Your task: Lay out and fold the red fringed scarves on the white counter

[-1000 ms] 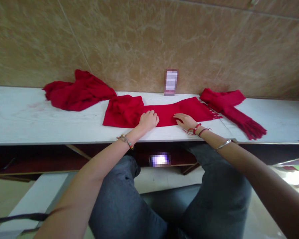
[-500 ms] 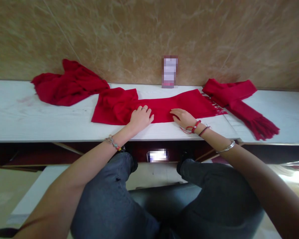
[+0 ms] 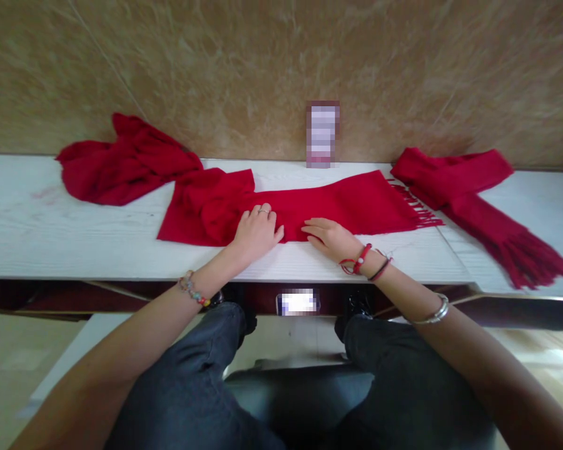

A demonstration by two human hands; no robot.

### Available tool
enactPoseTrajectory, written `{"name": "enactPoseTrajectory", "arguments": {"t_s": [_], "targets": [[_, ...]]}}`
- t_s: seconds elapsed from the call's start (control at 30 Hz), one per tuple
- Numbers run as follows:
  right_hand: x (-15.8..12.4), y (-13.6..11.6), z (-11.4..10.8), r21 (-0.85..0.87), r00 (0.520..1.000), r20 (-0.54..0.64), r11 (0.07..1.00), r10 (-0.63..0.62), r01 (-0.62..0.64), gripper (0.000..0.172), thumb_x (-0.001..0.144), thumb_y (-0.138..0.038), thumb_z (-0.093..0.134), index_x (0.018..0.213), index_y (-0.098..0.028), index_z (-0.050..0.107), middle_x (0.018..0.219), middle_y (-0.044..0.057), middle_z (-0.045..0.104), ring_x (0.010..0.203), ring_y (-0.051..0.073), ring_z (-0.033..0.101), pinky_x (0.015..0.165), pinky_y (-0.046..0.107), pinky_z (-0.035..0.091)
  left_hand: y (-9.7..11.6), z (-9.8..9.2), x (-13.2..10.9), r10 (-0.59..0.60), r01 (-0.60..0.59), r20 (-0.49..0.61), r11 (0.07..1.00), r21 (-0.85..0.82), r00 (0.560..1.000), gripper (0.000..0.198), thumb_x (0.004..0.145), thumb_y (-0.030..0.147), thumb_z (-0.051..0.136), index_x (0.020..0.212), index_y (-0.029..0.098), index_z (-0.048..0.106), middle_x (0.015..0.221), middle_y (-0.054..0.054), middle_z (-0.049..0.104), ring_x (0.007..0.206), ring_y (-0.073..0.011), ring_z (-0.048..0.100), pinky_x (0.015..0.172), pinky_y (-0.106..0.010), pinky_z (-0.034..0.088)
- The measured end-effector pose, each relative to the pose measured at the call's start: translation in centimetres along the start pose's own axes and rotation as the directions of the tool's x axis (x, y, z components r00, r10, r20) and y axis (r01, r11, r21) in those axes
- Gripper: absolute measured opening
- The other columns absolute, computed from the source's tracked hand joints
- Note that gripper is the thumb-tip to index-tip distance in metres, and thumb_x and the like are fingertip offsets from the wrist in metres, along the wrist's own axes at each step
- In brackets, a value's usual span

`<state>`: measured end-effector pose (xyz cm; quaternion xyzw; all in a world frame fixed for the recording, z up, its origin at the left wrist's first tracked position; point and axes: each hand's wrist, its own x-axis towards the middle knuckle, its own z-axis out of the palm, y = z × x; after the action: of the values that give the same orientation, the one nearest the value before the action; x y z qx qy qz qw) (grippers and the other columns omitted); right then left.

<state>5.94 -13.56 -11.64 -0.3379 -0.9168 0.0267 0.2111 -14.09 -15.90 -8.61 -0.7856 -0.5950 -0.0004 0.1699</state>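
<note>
A red scarf [image 3: 338, 203] lies stretched along the white table [image 3: 75, 231], fringe at its right end, bunched folds at its left. My left hand [image 3: 256, 230] rests flat on the scarf's near edge, fingers spread, a ring on one finger. Just to the right, my right hand [image 3: 331, 237] lies flat on the same edge with fingers stretched out. Both palms press on the cloth; neither grips it.
A crumpled red scarf [image 3: 122, 162] sits at the back left, another fringed red scarf [image 3: 478, 200] at the right. A small blurred upright object [image 3: 323, 134] leans on the marble wall. My knees and a bench are below the table edge.
Both hands have slid a little leftward and nearer along the scarf's near edge. The view has shifted, so the table appears lower and closer.
</note>
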Motion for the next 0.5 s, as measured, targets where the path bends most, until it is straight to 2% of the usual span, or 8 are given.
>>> {"name": "enactPoseTrajectory", "arguments": {"t_s": [0.1,0.17,0.2,0.27,0.37,0.43,0.5], "targets": [[0.0,-0.4,0.8,0.031,1.0,-0.024,0.999,0.019,-0.018,0.032,0.086,-0.017,0.045,0.111,-0.012,0.064,0.119,0.013,0.063,0.113,0.022,0.056,0.1,0.04,0.043,-2.5,-0.2,2.1,0.133,-0.129,0.065,0.989,-0.067,0.989,0.042,0.093,0.032,0.029,0.105,0.01,0.062,0.131,-0.014,0.048,0.117,-0.026,0.048,0.091,-0.037,0.044],[0.1,-0.5,0.9,0.041,0.999,-0.029,0.998,0.038,-0.036,0.03,0.086,-0.016,0.046,0.109,-0.012,0.065,0.118,0.013,0.063,0.112,0.022,0.056,0.1,0.04,0.043,-4.3,-0.7,4.3,0.227,-0.208,0.128,0.968,-0.143,0.966,0.044,0.093,0.029,0.025,0.101,0.012,0.064,0.132,-0.011,0.049,0.122,-0.0216,0.045,0.101,-0.033,0.037],[0.2,-0.6,0.8,0.044,0.998,-0.024,0.998,0.05,-0.049,0.029,0.085,-0.016,0.047,0.108,-0.013,0.065,0.117,0.013,0.063,0.111,0.022,0.056,0.099,0.039,0.043,-5.0,-0.9,5.4,0.226,-0.2,0.147,0.964,-0.175,0.963,0.042,0.092,0.027,0.027,0.102,0.011,0.064,0.129,-0.011,0.052,0.123,-0.0201,0.045,0.103,-0.03,0.035],[0.4,-1.2,0.4,0.033,0.995,-0.003,0.995,0.095,-0.095,0.026,0.086,-0.016,0.047,0.104,-0.013,0.065,0.114,0.013,0.064,0.107,0.022,0.057,0.096,0.038,0.044,-6.1,-1.2,7.4,0.137,-0.102,0.17,0.975,-0.199,0.976,0.042,0.089,0.026,0.033,0.119,0.009,0.056,0.128,-0.011,0.054,0.12,-0.0189,0.047,0.103,-0.028,0.035],[1.0,-2.4,-0.1,-0.044,0.98,0.042,0.98,0.196,-0.194,0.024,0.088,-0.019,0.044,0.098,-0.013,0.065,0.104,0.013,0.064,0.099,0.023,0.058,0.09,0.037,0.044,-6.8,-0.8,9.1,0.022,0.042,0.305,0.979,-0.2,0.952,0.052,0.086,0.034,0.043,0.133,0.011,0.046,0.131,-0.01,0.054,0.116,-0.0192,0.052,0.098,-0.026,0.039],[1.5,-3.2,-0.3,-0.114,0.966,0.049,0.962,0.256,-0.249,0.023,0.088,-0.019,0.043,0.096,-0.014,0.065,0.099,0.013,0.064,0.095,0.024,0.057,0.085,0.036,0.044,-6.8,-0.1,9.4,-0.011,0.081,0.34,0.979,-0.19,0.94,0.054,0.083,0.037,0.048,0.132,0.014,0.047,0.128,-0.008,0.057,0.112,-0.0181,0.056,0.093,-0.022,0.041],[2.0,-3.8,-0.2,-0.162,0.955,0.032,0.945,0.294,-0.285,0.023,0.086,-0.016,0.044,0.095,-0.015,0.064,0.097,0.013,0.064,0.093,0.024,0.057,0.083,0.036,0.043,-6.7,0.5,9.5,-0.034,0.094,0.326,0.981,-0.171,0.945,0.047,0.081,0.035,0.052,0.125,0.018,0.056,0.12,-0.006,0.062,0.105,-0.017,0.059,0.088,-0.02,0.043]]}}
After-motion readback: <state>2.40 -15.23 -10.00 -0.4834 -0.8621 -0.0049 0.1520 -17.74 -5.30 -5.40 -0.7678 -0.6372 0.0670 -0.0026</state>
